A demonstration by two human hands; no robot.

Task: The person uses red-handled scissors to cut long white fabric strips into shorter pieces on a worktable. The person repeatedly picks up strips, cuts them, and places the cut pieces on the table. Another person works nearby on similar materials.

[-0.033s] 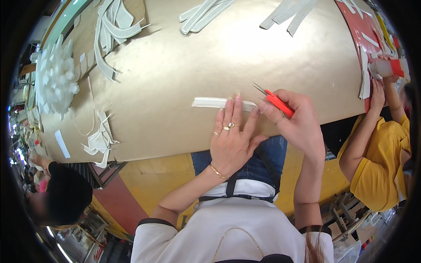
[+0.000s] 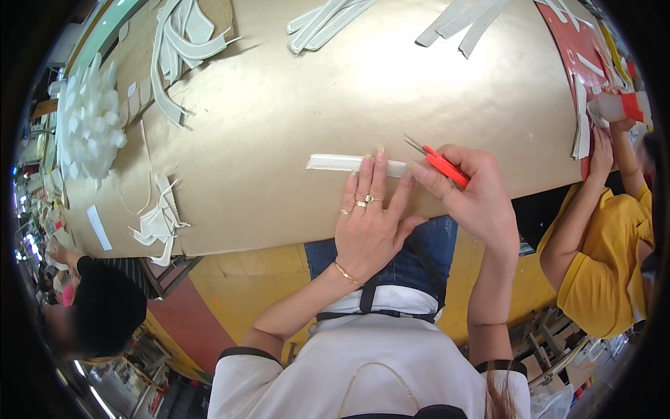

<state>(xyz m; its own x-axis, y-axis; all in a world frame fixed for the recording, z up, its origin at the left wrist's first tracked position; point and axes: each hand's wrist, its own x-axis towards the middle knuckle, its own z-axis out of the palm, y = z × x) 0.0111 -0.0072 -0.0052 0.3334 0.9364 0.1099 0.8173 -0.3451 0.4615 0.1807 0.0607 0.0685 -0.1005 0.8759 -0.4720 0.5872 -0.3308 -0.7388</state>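
A narrow white strip (image 2: pixel 333 163) with a ridge along it lies flat on the table in front of me. My left hand (image 2: pixel 370 227) rests on it with fingers stretched out, covering part of its length. Thread snips with red handles (image 2: pixel 445 166) sit in my right hand (image 2: pixel 487 202), their two thin blades pointing away and to the left, above the table. The right thumb and a fingertip are at the strip's right end; whether they pinch it is hard to see.
The table has a tan covering (image 2: pixel 251 181). Pale strips (image 2: pixel 328 26) and grey strips (image 2: pixel 464 24) lie at the far side, curved pieces (image 2: pixel 185 42) at far left. White foam-like pieces (image 2: pixel 91 122) and white scraps (image 2: pixel 160 222) are left. A person in yellow (image 2: pixel 604 262) holds a bottle (image 2: pixel 614 108) at right.
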